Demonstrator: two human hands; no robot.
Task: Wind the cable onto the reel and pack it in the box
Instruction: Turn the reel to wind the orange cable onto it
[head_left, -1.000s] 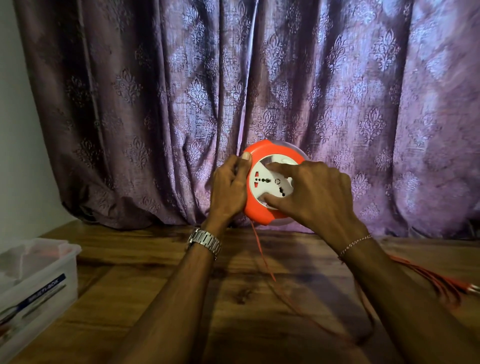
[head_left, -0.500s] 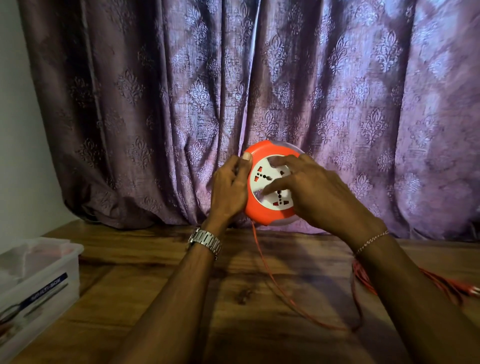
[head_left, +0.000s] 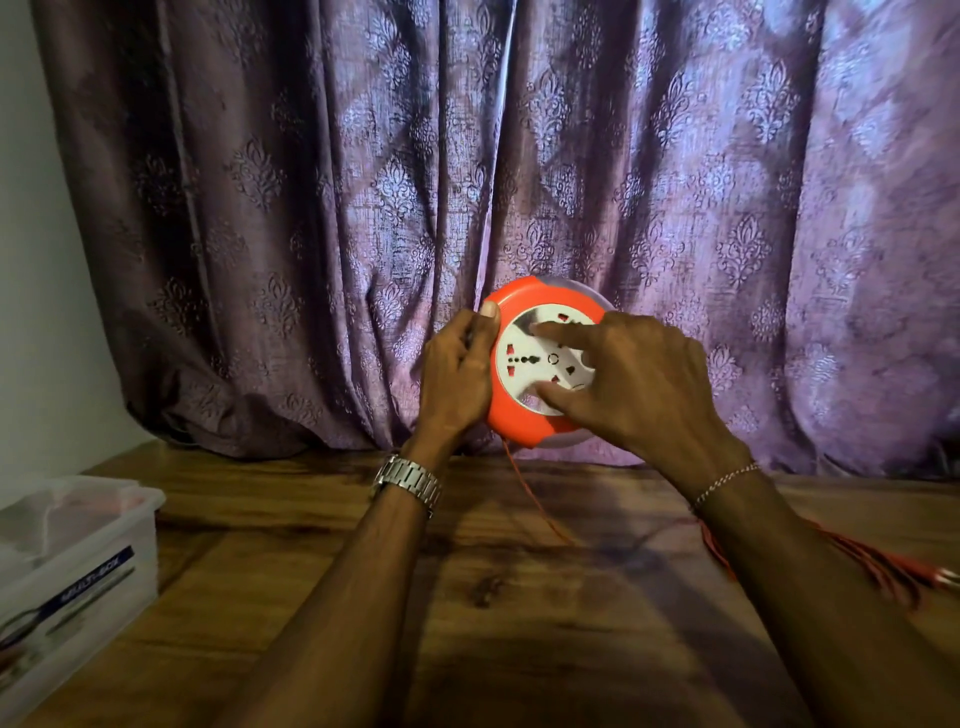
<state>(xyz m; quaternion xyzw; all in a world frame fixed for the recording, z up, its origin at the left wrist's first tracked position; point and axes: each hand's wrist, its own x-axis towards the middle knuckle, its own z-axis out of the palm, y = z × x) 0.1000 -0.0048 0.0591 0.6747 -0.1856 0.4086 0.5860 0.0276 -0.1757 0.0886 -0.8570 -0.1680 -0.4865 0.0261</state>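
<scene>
Your left hand (head_left: 457, 374) grips the cable reel's (head_left: 540, 364) rim, steadying it; right hand (head_left: 639, 384) fingertips press its socket face (head_left: 545, 364) to wind in cable (head_left: 524, 488).

The only lettering is on a dark blue label (head_left: 85, 587) on the clear plastic box (head_left: 130, 551), too blurred to read.

A heavy purple curtain with a woven damask motif (head_left: 519, 182) hangs in deep folds across the whole background, its hem resting on the far edge of the brown wooden bench with dark grain and knots (head_left: 493, 597). A plain pale wall (head_left: 36, 312) shows at the left of the curtain. Shadows lie dark across the middle of the bench.
</scene>
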